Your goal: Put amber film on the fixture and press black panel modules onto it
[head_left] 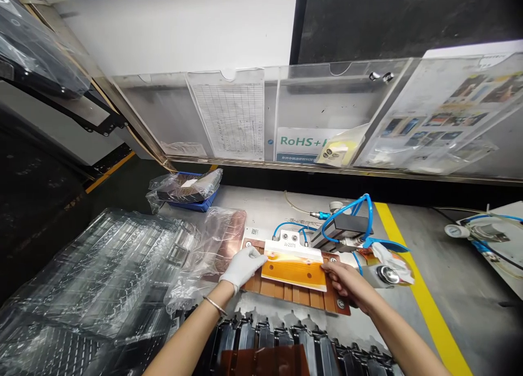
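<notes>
Amber sheet: a thin orange-amber film piece (pixel 295 268) lies flat on the wooden fixture plate (pixel 286 291), roughly at the middle of the bench.
Long axis: it runs left to right across the view, tilted a little so the right end sits lower and nearer the person; the short sides face the two hands.
White block: a white labelled bar (pixel 291 245) lies along the sheet's far edge, parallel to it and touching or just over it.
Left hand: the left hand (pixel 242 268), in a white glove, rests on the sheet's left end with fingers spread flat and pressing down, not curled around anything.
Right hand: the right hand (pixel 342 280), bare, meets the sheet's right end; its fingertips appear to pinch or press the edge, though whether they actually close on it cannot be told from this angle.
Blue hoses: blue air tubes (pixel 359 212) loop over a dark box (pixel 341 227) just behind the fixture.
Plastic wrap: crumpled clear film (pixel 204 256) lies just left of the gloved hand, over a copper-toned plate.
Trays: clear moulded trays (pixel 102 278) fill the left side.
Near edge: a row of dark parts (pixel 286 340) runs below the fixture.
Yellow line: a yellow stripe (pixel 417 289) crosses the bench right of the hands.
</notes>
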Demonstrator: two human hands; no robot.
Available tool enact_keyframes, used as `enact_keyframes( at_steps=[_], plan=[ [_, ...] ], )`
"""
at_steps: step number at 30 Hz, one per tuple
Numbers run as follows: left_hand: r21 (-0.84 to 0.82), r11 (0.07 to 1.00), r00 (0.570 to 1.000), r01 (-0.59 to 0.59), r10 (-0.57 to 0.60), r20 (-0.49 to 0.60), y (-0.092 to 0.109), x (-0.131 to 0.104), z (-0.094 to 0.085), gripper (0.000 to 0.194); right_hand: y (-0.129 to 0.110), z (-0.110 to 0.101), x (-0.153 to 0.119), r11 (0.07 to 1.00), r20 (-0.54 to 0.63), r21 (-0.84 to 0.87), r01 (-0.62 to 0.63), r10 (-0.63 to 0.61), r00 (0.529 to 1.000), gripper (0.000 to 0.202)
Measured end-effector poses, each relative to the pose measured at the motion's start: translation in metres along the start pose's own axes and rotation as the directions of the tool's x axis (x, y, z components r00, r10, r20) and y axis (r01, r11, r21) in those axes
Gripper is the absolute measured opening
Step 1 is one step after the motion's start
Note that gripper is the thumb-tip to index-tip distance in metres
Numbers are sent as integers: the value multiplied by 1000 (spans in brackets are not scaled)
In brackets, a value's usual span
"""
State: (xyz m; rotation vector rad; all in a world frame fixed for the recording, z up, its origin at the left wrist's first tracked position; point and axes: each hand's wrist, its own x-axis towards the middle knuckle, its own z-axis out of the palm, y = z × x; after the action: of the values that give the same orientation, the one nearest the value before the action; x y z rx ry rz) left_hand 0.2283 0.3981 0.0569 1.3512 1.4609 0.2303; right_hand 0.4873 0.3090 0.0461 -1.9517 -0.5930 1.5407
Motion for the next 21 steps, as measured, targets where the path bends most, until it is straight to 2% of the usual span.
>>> enact_keyframes(
  at_steps=[3,8,10,12,15,17,18,20,21],
  plan=[
    [34,999,1000,-12,13,-24,-5,1,-1,30,2,-7,5,986,-25,-163,31,-36,999,34],
    [126,990,986,-58,76,-145,-12,-5,-5,38,6,-23,5,913,-134,-379,154,-219,967,40],
    [171,984,969,-41,81,-232,-17,-17,-15,35,7,-28,-6,885,-179,-430,179,-278,944,41],
    [214,977,945,-6,76,-319,-31,-39,-31,32,12,-33,-23,866,-199,-460,196,-315,928,43],
    [275,961,905,21,99,-414,-75,-90,-56,40,32,-43,-56,856,-182,-470,216,-333,925,49],
    [339,939,877,47,124,-464,-118,-127,-66,56,56,-49,-75,860,-167,-465,209,-317,934,53],
    [415,902,873,117,106,-476,-139,-144,-68,62,69,-52,-82,867,-158,-448,216,-315,936,54],
    [416,875,914,248,-70,-399,-176,-170,-67,72,97,-56,-91,885,-151,-420,202,-287,946,52],
    [382,886,931,263,-128,-343,-188,-178,-64,72,109,-57,-94,894,-123,-398,206,-275,954,50]
  ],
)
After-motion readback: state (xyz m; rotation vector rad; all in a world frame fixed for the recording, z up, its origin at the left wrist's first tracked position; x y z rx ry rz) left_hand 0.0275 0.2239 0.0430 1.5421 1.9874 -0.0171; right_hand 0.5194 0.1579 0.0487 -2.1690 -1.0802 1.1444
